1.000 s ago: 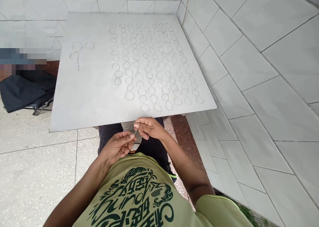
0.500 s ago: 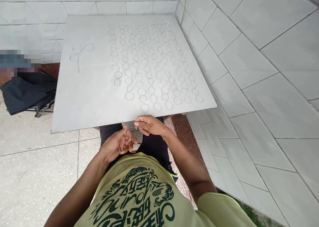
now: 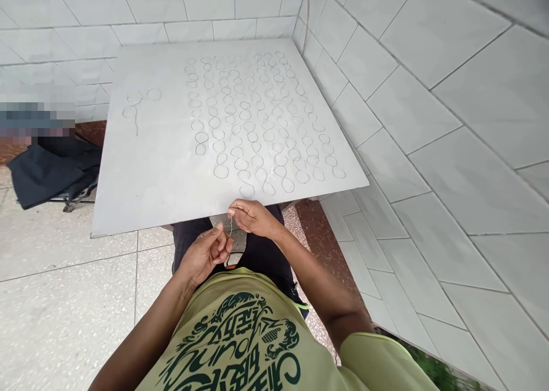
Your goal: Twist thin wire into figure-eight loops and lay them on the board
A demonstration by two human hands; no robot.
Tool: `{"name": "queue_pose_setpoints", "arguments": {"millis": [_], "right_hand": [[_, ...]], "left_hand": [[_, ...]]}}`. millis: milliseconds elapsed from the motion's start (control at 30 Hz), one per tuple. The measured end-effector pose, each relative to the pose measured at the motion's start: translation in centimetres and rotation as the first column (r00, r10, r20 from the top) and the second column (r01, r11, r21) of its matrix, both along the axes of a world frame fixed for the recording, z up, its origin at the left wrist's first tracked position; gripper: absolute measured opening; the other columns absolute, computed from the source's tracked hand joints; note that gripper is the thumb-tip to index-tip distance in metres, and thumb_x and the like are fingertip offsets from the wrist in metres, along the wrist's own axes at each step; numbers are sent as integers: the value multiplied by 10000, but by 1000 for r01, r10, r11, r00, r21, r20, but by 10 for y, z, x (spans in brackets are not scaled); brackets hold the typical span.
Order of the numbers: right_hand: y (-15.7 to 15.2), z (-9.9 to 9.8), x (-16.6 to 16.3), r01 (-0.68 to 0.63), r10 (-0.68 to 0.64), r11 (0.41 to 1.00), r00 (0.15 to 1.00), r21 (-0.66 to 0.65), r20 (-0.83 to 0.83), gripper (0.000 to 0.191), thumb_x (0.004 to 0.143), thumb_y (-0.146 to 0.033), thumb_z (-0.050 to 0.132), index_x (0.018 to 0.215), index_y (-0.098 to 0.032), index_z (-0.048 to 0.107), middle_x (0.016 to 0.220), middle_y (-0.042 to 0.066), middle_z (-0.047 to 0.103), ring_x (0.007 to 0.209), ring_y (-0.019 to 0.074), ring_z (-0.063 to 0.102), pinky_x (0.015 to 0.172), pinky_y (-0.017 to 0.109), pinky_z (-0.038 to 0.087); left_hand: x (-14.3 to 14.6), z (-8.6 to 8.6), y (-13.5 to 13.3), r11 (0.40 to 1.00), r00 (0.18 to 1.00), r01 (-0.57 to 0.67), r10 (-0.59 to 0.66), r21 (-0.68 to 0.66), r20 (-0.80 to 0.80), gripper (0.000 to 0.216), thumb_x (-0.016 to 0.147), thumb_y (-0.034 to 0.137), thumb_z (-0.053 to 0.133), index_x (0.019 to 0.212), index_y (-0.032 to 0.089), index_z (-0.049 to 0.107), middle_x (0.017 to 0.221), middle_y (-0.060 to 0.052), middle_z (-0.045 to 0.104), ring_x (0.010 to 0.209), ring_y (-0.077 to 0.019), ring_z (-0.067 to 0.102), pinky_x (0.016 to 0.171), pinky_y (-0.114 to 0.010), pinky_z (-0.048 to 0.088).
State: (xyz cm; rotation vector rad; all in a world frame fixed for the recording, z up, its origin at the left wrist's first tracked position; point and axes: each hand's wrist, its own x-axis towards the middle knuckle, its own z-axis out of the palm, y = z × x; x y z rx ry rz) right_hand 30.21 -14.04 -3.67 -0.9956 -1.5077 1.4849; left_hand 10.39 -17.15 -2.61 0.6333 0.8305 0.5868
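1. Left on table [image 3: 150, 174]: three-loop wire piece [image 3: 136, 123].
2. Left hand [image 3: 210, 251], off table's near edge: pinching bent wire [image 3: 231, 224].
3. Bent wire, between hands: looks unfinished.
4. Right hand [image 3: 252, 218], table's near edge: clamped on bent wire.
5. Table's right: many figure-eight wires [image 3: 251, 130], apparently done.

Prob. small workshop; tiled walls [image 3: 437, 168], tbl [image 3: 158, 174] w/ rows of wire loops [image 3: 245, 110].

One board [image 3: 163, 174], one held wire [image 3: 231, 225] and dozens of wire loops [image 3: 201, 143] show.
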Motion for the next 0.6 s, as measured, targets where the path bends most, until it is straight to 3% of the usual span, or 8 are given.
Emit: {"name": "queue_pose_setpoints", "arguments": {"millis": [267, 600], "right_hand": [[-10, 5, -2, 104, -108, 993, 991, 52, 81, 442, 1073, -570, 421, 926, -192, 595, 539, -88, 424, 477, 96, 462, 523, 215, 362], [-20, 8, -13, 259, -264, 964, 958, 54, 111, 528, 1069, -618, 379, 752, -210, 489, 531, -68, 482, 478, 93, 451, 534, 222, 369]], "left_hand": [[3, 2, -5, 996, 998, -39, 42, 85, -44, 499, 951, 603, 627, 719, 170, 538, 659, -7, 577, 515, -87, 453, 474, -209, 297], [10, 6, -12, 978, 987, -158, 161, 139, -13, 467, 974, 565, 607, 749, 157, 581, 753, -51, 656, 577, -110, 559, 493, -211, 367]]}}
